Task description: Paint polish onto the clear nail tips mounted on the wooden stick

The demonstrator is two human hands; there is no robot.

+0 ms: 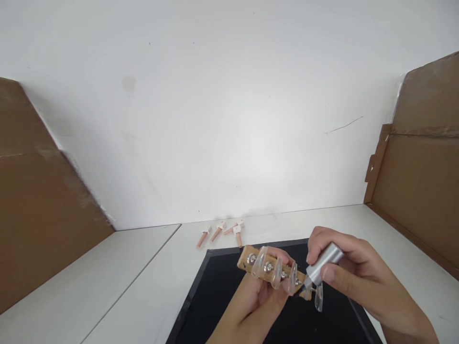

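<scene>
1. A large brown cardboard sheet (39, 210) leans against the white wall at the left edge of the frame.
2. Four small pink tubes with white caps (221, 232) lie on the white table (118, 282) at lower centre, just beyond the far edge of a black rectangular mat (215, 306).
3. The left hand (256, 296), low in the frame over the mat, grips a tan wooden strip with metal studs (267, 267); clear plastic nail tips stand along it.
4. The right hand (349, 274), lower right, pinches a silver cylindrical brush handle (322, 262), its tip touching the clear nail tip (318, 297) at the strip's right end.
5. Another brown cardboard panel (419, 177) stands at the right edge.
</scene>
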